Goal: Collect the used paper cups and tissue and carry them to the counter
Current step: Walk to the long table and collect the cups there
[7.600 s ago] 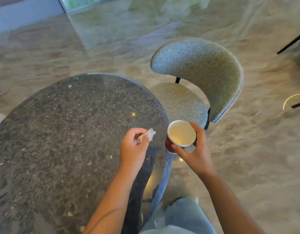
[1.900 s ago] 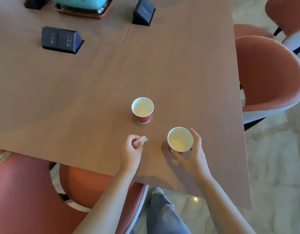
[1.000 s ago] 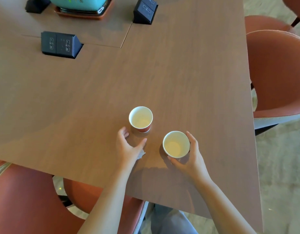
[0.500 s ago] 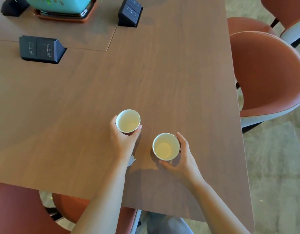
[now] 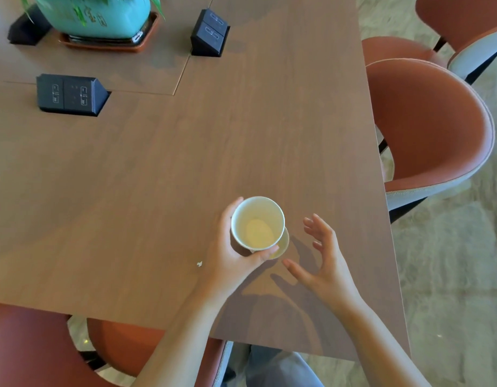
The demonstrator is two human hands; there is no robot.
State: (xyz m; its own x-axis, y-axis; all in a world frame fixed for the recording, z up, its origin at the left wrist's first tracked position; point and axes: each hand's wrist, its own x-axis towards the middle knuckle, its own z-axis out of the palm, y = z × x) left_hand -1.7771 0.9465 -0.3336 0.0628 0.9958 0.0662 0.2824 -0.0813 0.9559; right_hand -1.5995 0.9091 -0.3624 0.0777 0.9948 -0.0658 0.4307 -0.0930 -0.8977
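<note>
My left hand (image 5: 230, 258) grips a red paper cup (image 5: 257, 222) with a white inside, held directly over a second paper cup (image 5: 282, 245) that stands on the brown wooden table (image 5: 186, 152); only a sliver of the lower cup's rim shows. My right hand (image 5: 322, 261) hovers just right of the cups, fingers spread, holding nothing. A small white tissue scrap (image 5: 199, 264) lies on the table left of my left wrist.
Two black socket boxes (image 5: 70, 94) (image 5: 210, 33) and a teal plant pot on a tray (image 5: 102, 18) stand at the far side. Red chairs sit to the right (image 5: 431, 129) and at the near left (image 5: 32, 350). The table's right edge is close to my right hand.
My left hand dropped the tissue, took the far cup and lifted it over the near cup. My right hand let go of the near cup and opened.
</note>
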